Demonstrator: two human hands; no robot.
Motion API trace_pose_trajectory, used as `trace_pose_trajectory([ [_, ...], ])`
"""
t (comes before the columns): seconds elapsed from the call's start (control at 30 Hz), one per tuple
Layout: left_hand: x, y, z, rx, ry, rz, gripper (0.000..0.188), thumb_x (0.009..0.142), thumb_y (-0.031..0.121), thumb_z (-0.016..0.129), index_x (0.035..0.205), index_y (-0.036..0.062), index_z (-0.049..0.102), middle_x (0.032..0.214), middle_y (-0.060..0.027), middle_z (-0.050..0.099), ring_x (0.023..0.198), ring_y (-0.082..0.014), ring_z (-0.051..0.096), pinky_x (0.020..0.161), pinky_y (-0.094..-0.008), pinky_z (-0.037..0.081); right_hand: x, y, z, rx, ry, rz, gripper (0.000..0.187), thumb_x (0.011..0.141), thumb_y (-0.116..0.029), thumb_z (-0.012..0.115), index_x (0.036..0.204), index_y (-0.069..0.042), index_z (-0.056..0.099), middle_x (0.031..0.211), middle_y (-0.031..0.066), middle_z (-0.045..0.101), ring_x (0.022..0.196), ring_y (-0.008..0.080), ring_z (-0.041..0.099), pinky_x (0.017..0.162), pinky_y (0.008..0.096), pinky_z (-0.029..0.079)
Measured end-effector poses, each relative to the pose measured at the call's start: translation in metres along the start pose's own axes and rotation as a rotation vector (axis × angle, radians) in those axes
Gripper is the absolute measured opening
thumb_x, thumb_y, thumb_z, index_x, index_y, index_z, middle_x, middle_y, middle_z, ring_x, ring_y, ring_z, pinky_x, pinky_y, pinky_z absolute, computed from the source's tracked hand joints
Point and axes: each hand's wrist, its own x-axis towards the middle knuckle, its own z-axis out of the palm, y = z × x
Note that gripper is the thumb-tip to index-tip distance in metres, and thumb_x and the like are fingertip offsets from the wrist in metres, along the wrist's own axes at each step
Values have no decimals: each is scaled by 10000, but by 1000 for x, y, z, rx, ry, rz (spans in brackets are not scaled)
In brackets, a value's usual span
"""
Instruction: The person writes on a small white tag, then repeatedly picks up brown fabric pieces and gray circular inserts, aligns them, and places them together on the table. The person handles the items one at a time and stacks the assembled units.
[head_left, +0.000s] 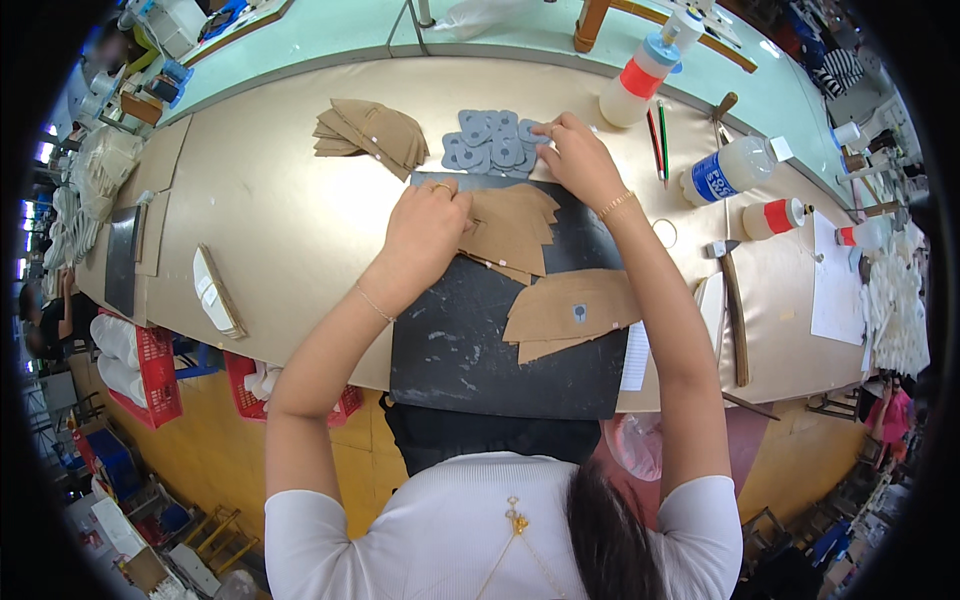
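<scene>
So the left hand (428, 225) is on a stack of brown pieces (510, 225), fingers bent down over its left end. Can't tell if it's actually gripping any or just pressing. The right hand (583, 155) is farther out, thumb and forefinger at the right edge of a heap of grey pieces (490, 140); can't tell whether it's pinching 1. That heap is ahead of the left hand, around the far edge of the scuffed black board (460, 345).

Another brown batch (560, 305) is on the board, near the right forearm, and a brown fan (370, 135) lies ahead and left of the left hand.

The worktop (300, 220) is a shiny gold-beige. Right of the right hand there are 2 pencils (658, 145), a red-banded bottle (635, 85) and a blue-labelled bottle (730, 172), with a hammer (736, 310) closer in by the right forearm.

Beyond both hands runs a pale green table (330, 30). Down left of the left hand, 2 red baskets (160, 375) are on a yellow floor (350, 455), with clutter all around the room.
</scene>
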Motion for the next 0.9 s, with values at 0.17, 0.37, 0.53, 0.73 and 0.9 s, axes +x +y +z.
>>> trace_pose_trajectory([
  [0.17, 14, -13, -1, -193, -63, -58, 222, 769, 144, 805, 854, 1, 658, 909, -146, 630, 899, -329, 645, 794, -413, 509, 44, 26, 28, -63, 17, 95, 284, 872, -189, 718, 1130, -74, 739, 1123, 113, 629, 1073, 330, 630, 926, 433, 522],
  [0.37, 50, -48, -3, -545, -407, -142, 254, 739, 157, 844, 728, 5, 641, 805, -137, 610, 809, -301, 638, 711, -410, 493, 44, 11, 27, -170, 38, 23, 224, 829, -189, 759, 1019, -83, 704, 1078, 101, 628, 1023, 318, 631, 880, 414, 532],
  [0.53, 36, -39, 7, -302, -153, 114, 213, 796, 154, 793, 768, 26, 625, 820, -88, 589, 813, -278, 600, 752, -389, 474, 37, 6, 15, -37, 47, 59, 149, 832, -140, 743, 928, -59, 663, 963, 123, 674, 953, 320, 656, 817, 425, 530],
  [0.73, 3, -14, 3, 50, 2, 219, 159, 862, 146, 707, 880, 44, 586, 878, -98, 643, 894, -274, 622, 866, -387, 436, 32, 7, 5, 174, 1, 174, 142, 837, -95, 715, 952, -32, 661, 937, 175, 717, 904, 342, 684, 796, 437, 524],
  [0.9, -9, -5, -13, -133, -107, 169, 170, 881, 156, 703, 887, 39, 580, 934, -122, 684, 919, -305, 645, 920, -458, 439, 28, 28, 13, 127, 24, 92, 173, 837, -93, 717, 996, -40, 677, 970, 163, 705, 908, 346, 679, 807, 435, 531],
])
